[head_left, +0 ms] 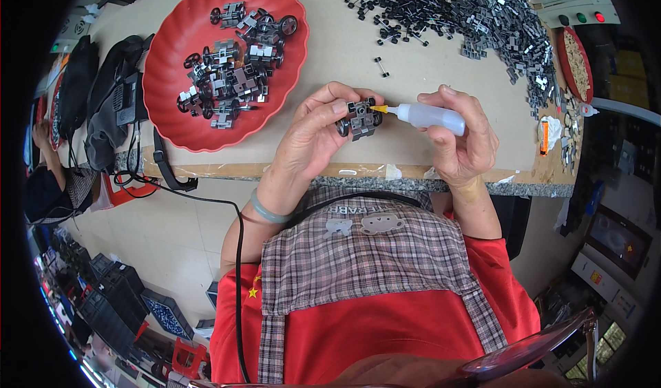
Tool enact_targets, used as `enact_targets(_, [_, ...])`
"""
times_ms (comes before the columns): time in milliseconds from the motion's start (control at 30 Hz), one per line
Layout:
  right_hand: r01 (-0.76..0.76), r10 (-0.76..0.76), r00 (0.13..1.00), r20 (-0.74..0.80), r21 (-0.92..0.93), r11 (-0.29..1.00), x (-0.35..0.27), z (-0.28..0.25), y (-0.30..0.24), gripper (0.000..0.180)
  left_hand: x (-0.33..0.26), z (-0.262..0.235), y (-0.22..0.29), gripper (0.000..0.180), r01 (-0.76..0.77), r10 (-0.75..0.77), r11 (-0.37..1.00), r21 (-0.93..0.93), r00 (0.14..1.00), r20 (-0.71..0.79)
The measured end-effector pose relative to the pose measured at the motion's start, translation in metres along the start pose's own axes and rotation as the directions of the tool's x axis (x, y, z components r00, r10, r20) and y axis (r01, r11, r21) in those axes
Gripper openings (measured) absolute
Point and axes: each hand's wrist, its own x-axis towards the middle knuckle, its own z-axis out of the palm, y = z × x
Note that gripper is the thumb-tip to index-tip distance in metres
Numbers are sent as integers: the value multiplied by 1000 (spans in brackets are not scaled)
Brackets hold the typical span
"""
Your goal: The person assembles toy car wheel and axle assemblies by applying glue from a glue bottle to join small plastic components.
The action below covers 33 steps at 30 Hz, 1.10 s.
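Observation:
Between the thumb and fingers of my left hand (pixel 313 130) is a small dark toy car chassis (pixel 361 118) with black wheels. My right hand (pixel 465 137) grips a translucent white squeeze bottle (pixel 434 117), tilted nearly flat. Its yellow nozzle tip (pixel 385 109) points left and meets or nearly meets the chassis by a wheel; the exact contact is too small to tell. Both hands are above the near part of the table. To the left, a red scalloped bowl (pixel 162 106) holds several similar chassis (pixel 237 81) with wheels.
Black wheel axles (pixel 413 9) lie heaped at the back, with one loose axle (pixel 381 66) nearer. Grey plastic parts (pixel 509 33) pile up at the back right. An orange lighter (pixel 544 137) lies at the right edge. A black cable (pixel 239 278) hangs past my left arm. Another person's arm (pixel 49 147) shows far left.

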Motion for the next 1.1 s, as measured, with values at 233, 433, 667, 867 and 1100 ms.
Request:
enact_targets(233, [-77, 83, 996, -39, 135, 988, -10, 5, 1, 42, 0, 4, 2, 19, 5, -5, 1000, 0, 1000, -7])
enact_targets(433, [-72, 73, 997, -7, 103, 992, -9, 10, -4, 42, 1, 4, 1, 20, 5, -4, 1000, -17, 1000, 10])
enact_targets(667, [-40, 40, 999, 1, 84, 996, -8, 11, -3, 41, 1, 7, 1, 17, -8, 9, 999, -53, 1000, 14])
enact_targets(867, [-43, 43, 999, 12, 87, 995, -7, 12, -4, 42, 1, 4, -1, 16, -14, 15, 999, -43, 1000, 19])
enact_targets(1100, [-84, 88, 996, -29, 118, 989, -10, 3, -2, 41, 2, -1, -1, 17, -14, 15, 999, -38, 999, 42])
